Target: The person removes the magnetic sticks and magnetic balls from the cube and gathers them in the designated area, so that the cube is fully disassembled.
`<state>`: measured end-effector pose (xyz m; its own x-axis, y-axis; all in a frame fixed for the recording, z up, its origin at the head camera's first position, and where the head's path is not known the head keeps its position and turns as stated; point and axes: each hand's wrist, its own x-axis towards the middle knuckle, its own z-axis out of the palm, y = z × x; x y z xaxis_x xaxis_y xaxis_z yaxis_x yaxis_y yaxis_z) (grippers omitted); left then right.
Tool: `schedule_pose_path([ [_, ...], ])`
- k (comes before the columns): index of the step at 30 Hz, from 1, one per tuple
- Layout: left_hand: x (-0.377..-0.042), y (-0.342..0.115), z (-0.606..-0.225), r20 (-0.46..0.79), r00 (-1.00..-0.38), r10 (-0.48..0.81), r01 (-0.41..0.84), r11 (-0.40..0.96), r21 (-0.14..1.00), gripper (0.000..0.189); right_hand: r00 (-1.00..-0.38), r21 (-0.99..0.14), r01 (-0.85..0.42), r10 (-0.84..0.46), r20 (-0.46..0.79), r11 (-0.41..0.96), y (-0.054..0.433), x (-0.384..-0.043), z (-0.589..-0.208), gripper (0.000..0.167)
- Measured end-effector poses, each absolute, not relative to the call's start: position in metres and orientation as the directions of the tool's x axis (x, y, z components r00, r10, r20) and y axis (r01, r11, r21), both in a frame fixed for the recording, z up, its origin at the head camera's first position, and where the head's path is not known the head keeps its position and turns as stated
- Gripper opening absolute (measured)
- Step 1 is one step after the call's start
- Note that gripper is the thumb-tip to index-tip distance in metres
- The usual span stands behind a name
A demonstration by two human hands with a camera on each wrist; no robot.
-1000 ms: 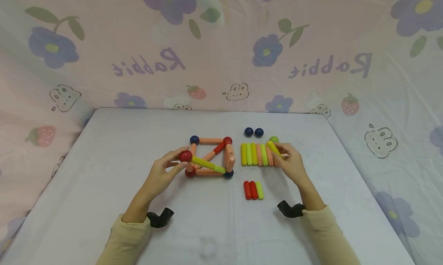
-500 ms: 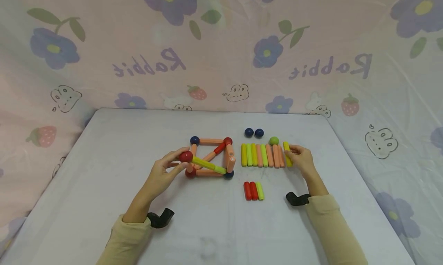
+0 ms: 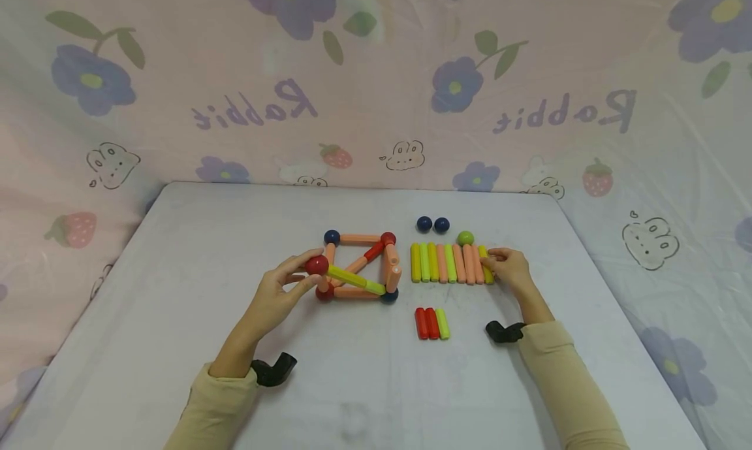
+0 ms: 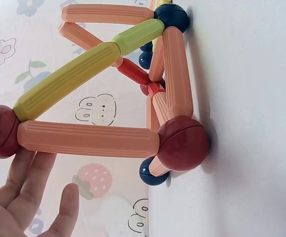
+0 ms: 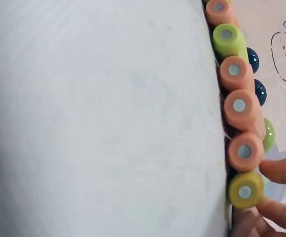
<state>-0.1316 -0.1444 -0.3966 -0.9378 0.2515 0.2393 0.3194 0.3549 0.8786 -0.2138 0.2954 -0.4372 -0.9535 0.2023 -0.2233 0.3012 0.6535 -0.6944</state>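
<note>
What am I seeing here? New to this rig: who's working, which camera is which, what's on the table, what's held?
No robot here: a person works bare-handed. The head picture comes from a head-worn camera looking forward and down; the other two come from cameras worn on each wrist.

On the white table stands a frame of rods and balls. The left hand pinches a red ball at its raised corner. The right hand pinches a yellow rod at the right-hand end of a row of rods. On the row's far side are two dark blue balls and a green ball; nearer the person lie three short rods.
</note>
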Motion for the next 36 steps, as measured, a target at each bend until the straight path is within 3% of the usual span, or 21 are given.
schedule_pose_path([
  [8, -0.131, -0.143, -0.397, 0.249, -0.937, 0.246, 0.326, 0.355, 0.876, 0.043, -0.984, -0.629, 0.165, 0.168, -0.054, 0.760, 0.287, -0.201, -0.429, 0.040],
  [15, -0.131, -0.145, -0.396, 0.260, -0.933, 0.249, 0.336, 0.343, 0.877, 0.043, -0.995, -0.661, 0.001, 0.066, 0.074, 0.750, 0.261, -0.185, -0.418, 0.033],
  [26, -0.131, -0.145, -0.394, 0.267, -0.929, 0.255, 0.344, 0.336, 0.877, 0.044, -0.979, -0.719, -0.198, -0.166, 0.116, 0.666, 0.209, -0.169, -0.422, 0.026],
  [36, -0.132, -0.144, -0.396, 0.262, -0.933, 0.249, 0.336, 0.332, 0.882, 0.043, -0.944, -0.785, -0.243, -0.324, 0.057, 0.570, 0.163, -0.151, -0.422, 0.039],
])
